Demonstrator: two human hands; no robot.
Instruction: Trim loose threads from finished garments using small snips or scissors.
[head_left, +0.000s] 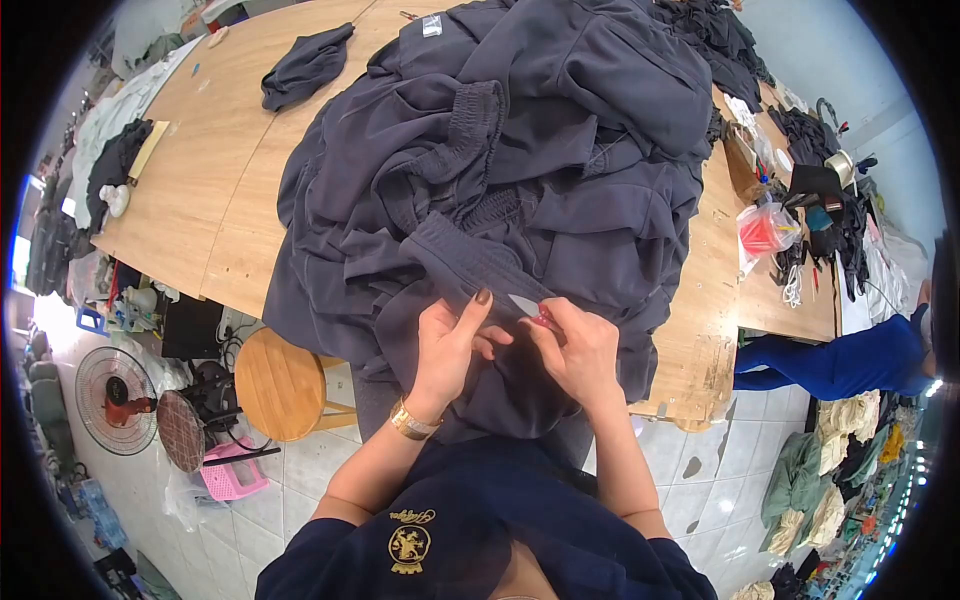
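Note:
A large heap of dark grey garments (620, 80) with gathered elastic waistbands lies in front of me, spilling over the near table edge. My left hand (450, 345) is closed on the edge of one dark grey garment (470, 265), its thumb on top near the waistband. Some of its fingers are partly hidden by cloth. Just to the right, my right hand (580, 350) grips small thread snips (523, 305); a pale pointed blade and a bit of red handle show. The blade points left, at the waistband, close to my left thumb. Most of the handle is covered by my fingers.
The wooden table (225, 170) carries a separate dark grey piece (308, 68) at the far left. A red-filled plastic bag (768, 230) and tools lie on the right. A round wooden stool (280, 385) and a fan (116, 400) stand at left. Someone in blue (840, 355) is at right.

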